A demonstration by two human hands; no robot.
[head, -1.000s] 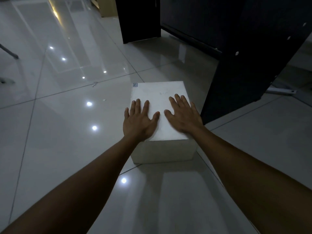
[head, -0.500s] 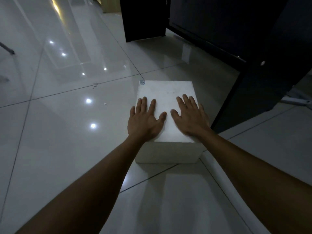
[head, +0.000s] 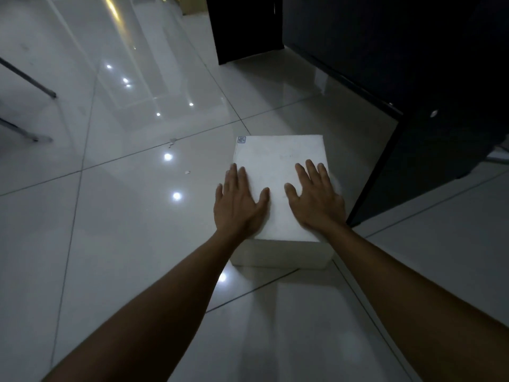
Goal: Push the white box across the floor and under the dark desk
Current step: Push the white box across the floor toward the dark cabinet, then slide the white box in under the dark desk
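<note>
Box farther deskward, hands flat atop.

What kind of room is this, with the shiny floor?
Probably an office or study room indoors. The glossy tiled floor mirrors ceiling lights, a dark desk stands on the right, and thin metal legs, perhaps a chair's, show at far left.

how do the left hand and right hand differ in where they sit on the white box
The left hand lies over the white box's left edge, its outer fingers past the rim; the right hand covers the right edge, beside the dark desk panel. Both lie flat, palms down, fingers spread, near the box's near end.
</note>
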